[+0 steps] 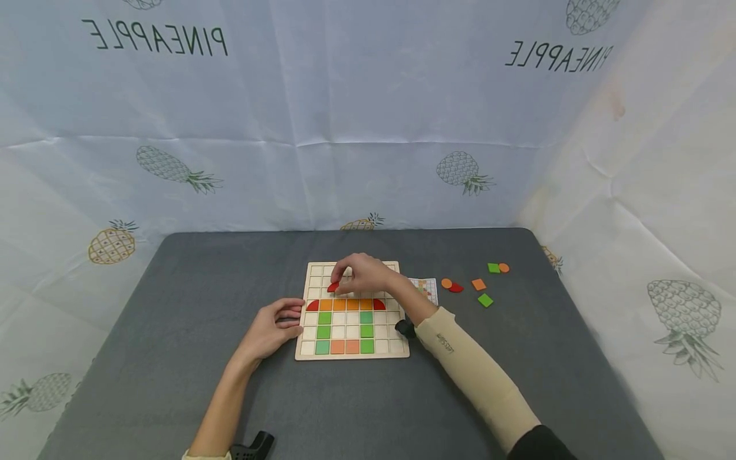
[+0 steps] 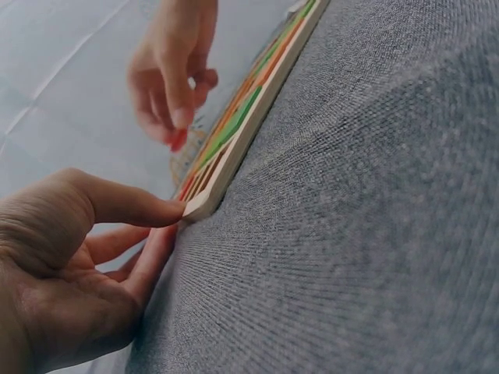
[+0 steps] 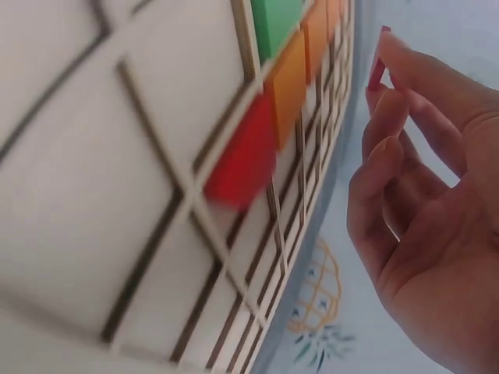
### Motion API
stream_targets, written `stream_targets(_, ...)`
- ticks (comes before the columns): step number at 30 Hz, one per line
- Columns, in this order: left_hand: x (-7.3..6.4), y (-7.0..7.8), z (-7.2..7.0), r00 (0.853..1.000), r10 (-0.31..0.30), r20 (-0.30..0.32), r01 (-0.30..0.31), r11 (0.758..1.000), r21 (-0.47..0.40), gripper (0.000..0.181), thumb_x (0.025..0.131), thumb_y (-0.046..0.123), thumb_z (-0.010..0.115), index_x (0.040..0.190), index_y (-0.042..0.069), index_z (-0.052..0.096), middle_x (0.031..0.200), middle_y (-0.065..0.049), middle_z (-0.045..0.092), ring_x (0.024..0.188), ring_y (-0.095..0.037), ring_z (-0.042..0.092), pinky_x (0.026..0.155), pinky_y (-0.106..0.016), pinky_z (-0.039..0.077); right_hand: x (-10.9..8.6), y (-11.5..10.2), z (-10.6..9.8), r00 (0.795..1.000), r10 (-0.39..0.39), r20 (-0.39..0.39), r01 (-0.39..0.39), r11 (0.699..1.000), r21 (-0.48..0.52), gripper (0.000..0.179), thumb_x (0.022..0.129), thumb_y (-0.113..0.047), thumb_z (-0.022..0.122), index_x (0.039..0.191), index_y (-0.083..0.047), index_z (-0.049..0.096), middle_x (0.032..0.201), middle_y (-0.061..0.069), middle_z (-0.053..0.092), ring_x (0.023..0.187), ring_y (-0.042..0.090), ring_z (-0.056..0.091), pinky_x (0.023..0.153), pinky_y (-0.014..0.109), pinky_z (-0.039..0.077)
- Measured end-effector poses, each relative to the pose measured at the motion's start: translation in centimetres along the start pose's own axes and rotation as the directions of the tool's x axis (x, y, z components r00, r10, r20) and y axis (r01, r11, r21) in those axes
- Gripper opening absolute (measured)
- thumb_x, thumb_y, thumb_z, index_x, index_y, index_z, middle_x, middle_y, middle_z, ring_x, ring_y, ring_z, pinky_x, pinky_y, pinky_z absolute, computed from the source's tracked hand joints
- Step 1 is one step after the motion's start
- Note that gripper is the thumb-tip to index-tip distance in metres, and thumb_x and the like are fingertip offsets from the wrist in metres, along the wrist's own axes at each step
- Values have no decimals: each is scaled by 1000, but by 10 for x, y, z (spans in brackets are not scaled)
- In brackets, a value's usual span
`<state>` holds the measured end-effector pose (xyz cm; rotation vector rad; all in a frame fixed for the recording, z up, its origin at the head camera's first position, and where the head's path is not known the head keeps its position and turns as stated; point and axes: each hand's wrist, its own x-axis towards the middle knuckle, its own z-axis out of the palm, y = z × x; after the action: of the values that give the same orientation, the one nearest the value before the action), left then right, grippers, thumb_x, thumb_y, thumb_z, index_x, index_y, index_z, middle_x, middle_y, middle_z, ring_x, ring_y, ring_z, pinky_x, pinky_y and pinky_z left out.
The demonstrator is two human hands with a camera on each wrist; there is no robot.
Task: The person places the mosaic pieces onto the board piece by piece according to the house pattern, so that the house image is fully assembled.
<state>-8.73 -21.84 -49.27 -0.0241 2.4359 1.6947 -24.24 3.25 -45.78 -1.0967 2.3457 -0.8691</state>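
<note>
A pale wooden grid board lies on the grey table. My left hand is at the board's left edge; in the left wrist view its thumb touches the rim near a corner. Over the board's upper part, my right hand pinches a red piece with a rounded edge between thumb and fingertips. Below it, a row of orange squares runs between two red quarter-round pieces. Green squares form two columns under that row, with salmon squares between them at the bottom.
A printed pattern card lies right of the board, partly behind my right forearm. Further right are loose pieces: orange discs, a red piece, an orange square and green squares. A pineapple-print cloth hangs behind the table.
</note>
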Motion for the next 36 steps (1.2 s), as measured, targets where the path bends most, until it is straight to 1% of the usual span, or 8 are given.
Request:
stream_targets(2, 0, 0, 0, 1000, 0, 2, 0, 1000, 2, 59, 93, -5, 78, 149, -6, 57, 142, -27, 64, 125, -35, 67, 97, -23, 63, 5, -4, 5, 1000, 23, 17, -22, 999, -27, 15, 97, -26, 84, 110, -20, 79, 112, -3, 78, 94, 13, 64, 85, 28, 54)
stream_targets(4, 1, -1, 0, 1000, 2, 4, -2, 1000, 6, 60, 93, -5, 78, 149, -6, 57, 142, -28, 64, 125, -35, 67, 97, -24, 63, 8, -7, 9, 998, 50, 27, -48, 997, -57, 13, 97, -28, 84, 108, -23, 78, 109, -6, 77, 99, 12, 64, 88, 29, 53)
stream_targets(8, 1, -2, 0, 1000, 4, 6, -4, 1000, 6, 60, 93, -5, 78, 149, -7, 57, 141, -28, 64, 125, -36, 67, 97, -25, 63, 13, -13, 14, 996, 79, 41, -74, 991, -110, 10, 97, -28, 84, 106, -24, 79, 106, -8, 76, 96, 12, 65, 85, 31, 55)
stream_targets(11, 0, -1, -1, 1000, 3, 6, -3, 1000, 5, 59, 93, -5, 77, 148, -6, 58, 141, -27, 64, 125, -35, 67, 97, -24, 63, 15, -15, 17, 996, 78, 44, -71, 989, -132, 10, 98, -29, 83, 106, -24, 80, 107, -8, 78, 97, 11, 67, 86, 30, 57)
stream_targets(17, 2, -1, -1, 1000, -4, 3, 4, 1000, 13, 59, 93, -4, 77, 149, -4, 58, 141, -26, 65, 124, -32, 67, 96, -19, 62, 15, -16, 20, 997, 68, 29, -63, 987, -146, 10, 98, -30, 82, 106, -23, 83, 113, -6, 80, 110, 14, 70, 93, 34, 60)
stream_targets(24, 0, 0, -1, 1000, -3, 4, 3, 1000, 7, 59, 93, -5, 77, 149, -5, 58, 140, -27, 64, 124, -35, 67, 98, -25, 63, 13, -14, 21, 999, 48, 19, -44, 984, -170, 12, 101, -22, 77, 112, -23, 83, 120, -4, 79, 117, 16, 71, 96, 38, 61)
stream_targets(28, 0, -1, -1, 1000, 5, 8, -5, 1000, 6, 59, 93, -5, 77, 149, -6, 57, 141, -27, 64, 125, -35, 67, 98, -26, 63, 12, -14, 21, 999, 36, 27, -31, 983, -180, 13, 103, -25, 76, 114, -23, 82, 122, -4, 77, 120, 16, 70, 100, 39, 61)
stream_targets(36, -1, 0, -1, 1000, -4, 3, 4, 1000, -6, 59, 93, -5, 77, 148, -6, 57, 141, -27, 63, 125, -35, 66, 99, -26, 63, 12, -14, 22, 999, 42, 32, -34, 978, -204, 14, 102, -28, 77, 114, -25, 84, 127, -4, 75, 123, 16, 68, 99, 40, 60)
